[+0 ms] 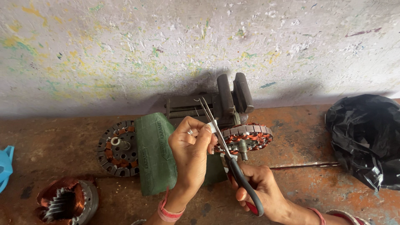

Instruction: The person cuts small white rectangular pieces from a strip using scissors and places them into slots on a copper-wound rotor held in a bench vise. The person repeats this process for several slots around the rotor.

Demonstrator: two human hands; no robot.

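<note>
Wound stator [246, 139] and scissors [227, 154] at the middle of the bench

The stator is a round laminated core, copper coils looped through its slots, a short shaft stub at its centre; it sits tilted at 3 o'clock of the left hand. The scissors have black and red handles at 6 o'clock, and their thin blades, almost closed, point to 11 o'clock across the stator's near rim.

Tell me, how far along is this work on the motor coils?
Looks midway. Done: one stator lies aside, its winding slots mostly bare. In hand: the right hand works scissors at a small white strip pinched by the left hand, beside a stator carrying copper winding. Left: a copper-wound stator sits untouched at the bench edge.
</note>
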